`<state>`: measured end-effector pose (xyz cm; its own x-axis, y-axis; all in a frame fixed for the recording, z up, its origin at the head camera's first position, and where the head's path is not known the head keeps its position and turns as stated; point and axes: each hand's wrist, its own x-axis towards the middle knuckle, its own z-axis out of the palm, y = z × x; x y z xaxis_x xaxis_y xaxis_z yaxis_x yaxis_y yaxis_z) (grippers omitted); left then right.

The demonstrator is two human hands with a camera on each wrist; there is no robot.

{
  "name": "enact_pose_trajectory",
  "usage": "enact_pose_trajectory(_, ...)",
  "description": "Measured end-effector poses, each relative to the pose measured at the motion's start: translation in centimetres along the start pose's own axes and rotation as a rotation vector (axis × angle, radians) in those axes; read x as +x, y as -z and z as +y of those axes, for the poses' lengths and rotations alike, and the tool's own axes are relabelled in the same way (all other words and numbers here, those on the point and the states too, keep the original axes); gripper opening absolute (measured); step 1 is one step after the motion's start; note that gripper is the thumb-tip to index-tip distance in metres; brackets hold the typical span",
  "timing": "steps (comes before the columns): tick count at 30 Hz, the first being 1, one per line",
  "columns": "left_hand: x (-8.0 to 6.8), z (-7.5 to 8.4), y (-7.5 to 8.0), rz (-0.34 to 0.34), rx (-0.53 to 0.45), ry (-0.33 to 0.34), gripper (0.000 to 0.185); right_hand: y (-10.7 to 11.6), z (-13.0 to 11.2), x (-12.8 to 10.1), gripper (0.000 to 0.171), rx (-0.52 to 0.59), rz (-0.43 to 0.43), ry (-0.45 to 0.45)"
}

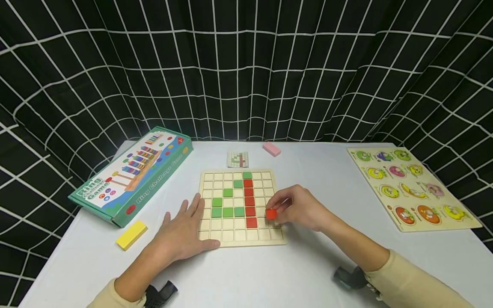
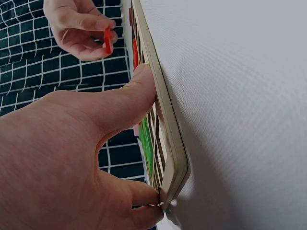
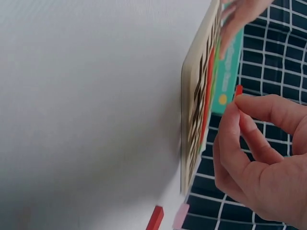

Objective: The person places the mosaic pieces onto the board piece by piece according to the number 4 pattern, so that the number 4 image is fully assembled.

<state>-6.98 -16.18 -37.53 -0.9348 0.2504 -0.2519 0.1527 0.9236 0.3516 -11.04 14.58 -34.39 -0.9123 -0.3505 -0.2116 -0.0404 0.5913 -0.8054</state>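
A wooden grid board (image 1: 227, 237) lies flat on the white table, with green tiles (image 1: 228, 212) in several cells and a column of red tiles (image 1: 249, 201). My left hand (image 1: 181, 233) rests at the board's left side, fingers spread along the edge and thumb (image 2: 136, 88) on its front rim. Between thumb and fingertips my right hand (image 1: 302, 207) pinches a red square tile (image 1: 271, 214). That tile is raised above the board's right-hand cells. In the right wrist view, the pinched red tile (image 3: 238, 90) mostly disappears behind the fingertips.
Behind the board lie a small pattern card (image 1: 238, 159) and a pink block (image 1: 271, 149). At left are a green Ring Challenge Game box (image 1: 131, 175) and a yellow block (image 1: 132, 235). A fruit puzzle board (image 1: 414, 188) lies right. A red block (image 3: 155, 218) shows in the right wrist view.
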Motion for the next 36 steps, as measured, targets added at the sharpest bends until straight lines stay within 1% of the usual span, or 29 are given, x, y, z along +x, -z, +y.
enact_pose_trajectory(16,0.0,0.0,0.2,-0.003,0.001,-0.002,0.121,-1.9,-0.7,0.1,0.032,-0.008,-0.082,0.023)
enact_pose_trajectory(23,-0.1,0.0,0.3,0.004,0.0,-0.004,0.12,-2.8,-1.0,0.0,0.032,-0.01,-0.114,0.016)
enact_pose_trajectory(32,0.0,0.0,0.2,0.001,0.004,0.002,0.12,-3.7,-1.0,0.1,0.03,-0.043,-0.136,0.062)
enact_pose_trajectory(36,0.1,0.0,0.1,0.0,0.003,0.001,0.12,-4.0,-1.0,0.2,0.031,-0.056,-0.147,0.063)
